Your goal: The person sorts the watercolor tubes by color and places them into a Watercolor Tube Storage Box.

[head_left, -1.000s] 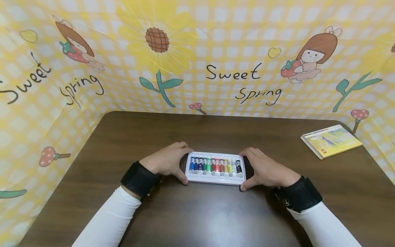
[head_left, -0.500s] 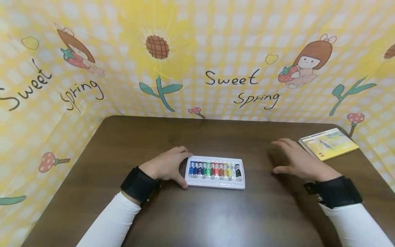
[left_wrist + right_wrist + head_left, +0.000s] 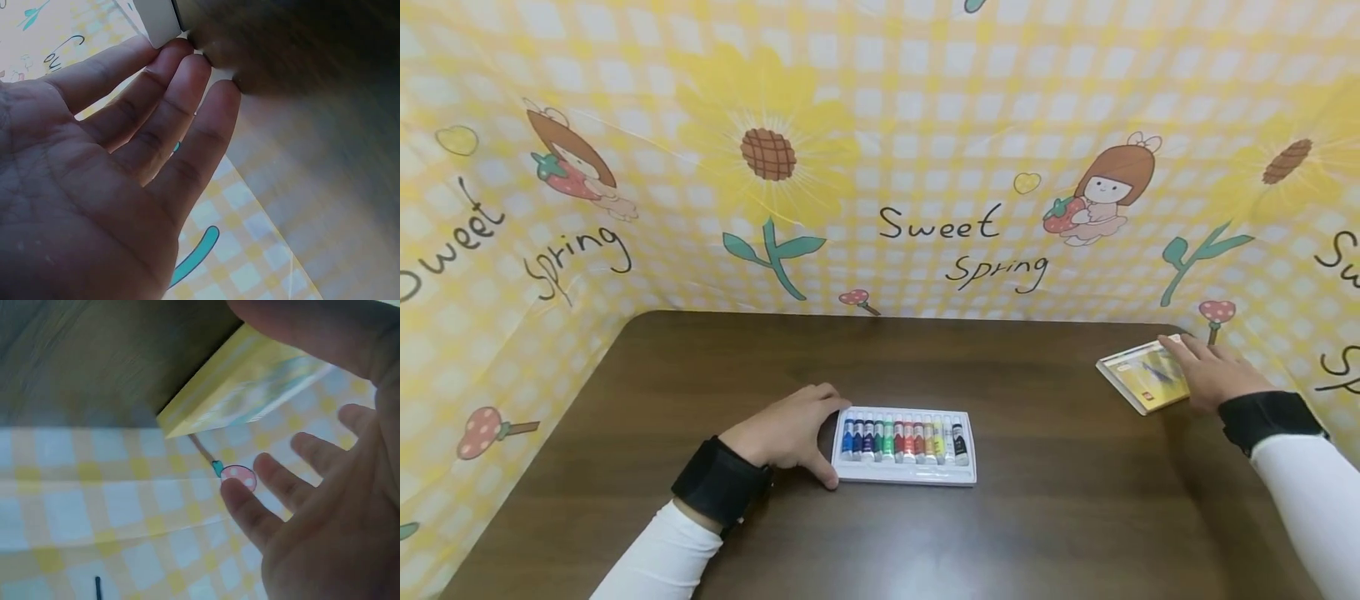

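In the head view a white tray (image 3: 904,477) lies mid-table, with a row of small colored paint tubes (image 3: 898,440) in it. My left hand (image 3: 784,435) spans the tray's left end, thumb at the front corner and fingers at the back one. Its fairly straight fingers meet the white tray edge (image 3: 157,22) in the left wrist view. At the back right, my right hand (image 3: 1223,379) is over the right side of a thin yellow box (image 3: 1142,379), covering part of it. The right wrist view shows spread fingers beside the box (image 3: 234,387); whether they touch it I cannot tell.
The brown wooden table (image 3: 760,358) has rounded back corners. A yellow checked cloth (image 3: 820,167) with printed flowers and lettering stands as a wall behind it and along the sides. The yellow box lies close to the table's right edge.
My right hand has left the tray's right end and moved right to the yellow box. The left hand stays at the tray. The head view has shifted up and to the right.
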The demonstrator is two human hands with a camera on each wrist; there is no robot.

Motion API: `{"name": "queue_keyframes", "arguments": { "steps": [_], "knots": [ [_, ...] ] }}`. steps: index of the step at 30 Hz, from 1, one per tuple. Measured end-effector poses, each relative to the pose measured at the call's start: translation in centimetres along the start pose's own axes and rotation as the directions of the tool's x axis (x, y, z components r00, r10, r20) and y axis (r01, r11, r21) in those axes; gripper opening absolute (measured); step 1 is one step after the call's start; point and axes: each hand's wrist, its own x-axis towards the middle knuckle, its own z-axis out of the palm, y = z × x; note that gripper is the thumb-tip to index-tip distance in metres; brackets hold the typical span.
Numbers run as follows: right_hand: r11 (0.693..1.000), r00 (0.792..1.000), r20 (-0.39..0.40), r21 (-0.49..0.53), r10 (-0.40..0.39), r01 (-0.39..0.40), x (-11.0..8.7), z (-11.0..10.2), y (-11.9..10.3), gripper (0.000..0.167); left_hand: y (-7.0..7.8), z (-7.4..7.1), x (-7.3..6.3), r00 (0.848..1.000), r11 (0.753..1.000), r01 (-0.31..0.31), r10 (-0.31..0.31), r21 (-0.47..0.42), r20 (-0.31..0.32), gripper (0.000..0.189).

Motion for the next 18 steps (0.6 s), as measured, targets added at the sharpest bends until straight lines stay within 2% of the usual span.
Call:
{"name": "queue_keyframes", "arguments": {
  "steps": [4, 7, 11, 13, 18],
  "knots": [
    [0.992, 0.999, 0.005, -0.113, -0.053, 0.053, 1.3, 0.1, -0.7, 0.074, -0.2, -0.1, -0.3, 1.0, 1.0, 0.005, -0.005, -0.009, 0.006, 0.099],
    [0.983, 0.996, 0.027, -0.162, -0.087, 0.09, 1.7, -0.1, -1.3, 0.068, -0.1, 0.1, -0.4, 1.0, 1.0, 0.009, -0.009, -0.022, 0.013, 0.099],
    [0.981, 0.994, 0.051, -0.164, -0.094, 0.101, 2.1, -0.8, -1.8, 0.064, 0.1, 0.3, -0.3, 1.0, 1.0, 0.01, -0.01, -0.028, 0.004, 0.098],
    [0.983, 0.995, 0.058, -0.162, -0.079, 0.088, 2.4, -1.0, -1.7, 0.069, 0.1, 0.2, -0.3, 1.0, 1.0, 0.003, -0.003, -0.023, -0.002, 0.098],
    [0.987, 0.995, 0.085, -0.146, -0.048, 0.06, 3.3, -1.1, -1.0, 0.097, 0.2, -0.4, -0.4, 1.0, 1.0, -0.002, 0.002, -0.015, -0.006, 0.098]
  ]
}}
